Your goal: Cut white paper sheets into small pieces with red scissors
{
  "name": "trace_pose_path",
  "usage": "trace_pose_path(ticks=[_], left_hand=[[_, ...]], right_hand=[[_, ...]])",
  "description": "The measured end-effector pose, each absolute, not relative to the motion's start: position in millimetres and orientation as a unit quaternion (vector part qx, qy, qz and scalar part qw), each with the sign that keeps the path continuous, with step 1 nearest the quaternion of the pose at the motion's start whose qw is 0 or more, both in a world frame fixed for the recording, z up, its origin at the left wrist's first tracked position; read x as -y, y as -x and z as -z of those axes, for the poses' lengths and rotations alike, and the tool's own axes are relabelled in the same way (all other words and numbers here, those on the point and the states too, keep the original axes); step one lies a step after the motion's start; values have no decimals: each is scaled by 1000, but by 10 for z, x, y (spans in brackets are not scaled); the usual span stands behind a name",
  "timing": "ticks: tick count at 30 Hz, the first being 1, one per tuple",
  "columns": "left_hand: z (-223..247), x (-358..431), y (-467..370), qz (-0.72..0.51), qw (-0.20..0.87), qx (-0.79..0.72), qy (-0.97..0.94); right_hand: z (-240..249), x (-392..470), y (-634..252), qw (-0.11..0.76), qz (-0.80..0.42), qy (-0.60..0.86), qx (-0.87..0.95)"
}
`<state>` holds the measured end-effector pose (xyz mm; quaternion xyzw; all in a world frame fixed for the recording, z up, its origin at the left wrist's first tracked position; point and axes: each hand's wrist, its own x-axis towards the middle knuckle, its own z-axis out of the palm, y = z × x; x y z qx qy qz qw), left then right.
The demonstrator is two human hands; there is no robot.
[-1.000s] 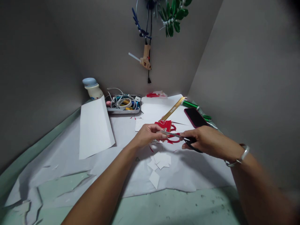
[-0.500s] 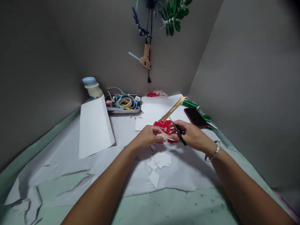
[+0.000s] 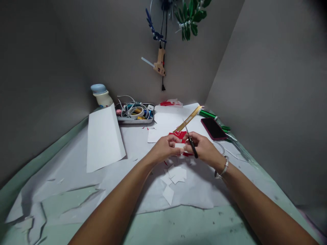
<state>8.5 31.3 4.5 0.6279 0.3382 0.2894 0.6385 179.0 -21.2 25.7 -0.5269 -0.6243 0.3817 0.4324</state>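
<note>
A small piece of white paper [image 3: 179, 145] is pinched in my left hand [image 3: 165, 148], and the fingertips of my right hand [image 3: 201, 146] meet its other end. My right hand also holds black-handled scissors [image 3: 192, 144], their blades pointing up and away from the paper. Under and behind my hands lies red printed card [image 3: 178, 135], partly hidden by my fingers. Several cut white paper pieces [image 3: 178, 174] lie on the table sheet just in front of my hands, one a diamond shape.
A folded white sheet [image 3: 103, 139] stands at left by a blue-capped bottle [image 3: 101, 97]. Behind are a metal tray [image 3: 135, 121] of tapes and cords, and a gold ribbon [image 3: 187, 119]. A phone [image 3: 213, 128] lies right. A glue gun [image 3: 159, 63] hangs on the wall.
The paper piece has turned to lie level between both hands. My right hand has shifted slightly left, bringing the scissors with it and turning them more upright.
</note>
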Motion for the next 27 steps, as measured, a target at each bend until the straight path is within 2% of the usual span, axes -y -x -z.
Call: trace_pose_path(ticks=[4, 11, 14, 20, 27], left_hand=[[-84, -267, -124, -339, 683, -322, -561], [-16, -166, -249, -414, 706, -303, -488], [-4, -166, -249, -433, 693, -313, -484], [-49, -200, -191, -418, 667, -337, -518], [-62, -157, -225, -430, 669, -311, -520]], right_hand=[[-242, 206, -1728, 524, -407, 534, 524], [-193, 243, -1592, 576, -380, 538, 484], [-183, 243, -1578, 583, -397, 517, 485], [-217, 248, -1602, 572, -347, 531, 520], [-176, 237, -1571, 576, -369, 527, 504]])
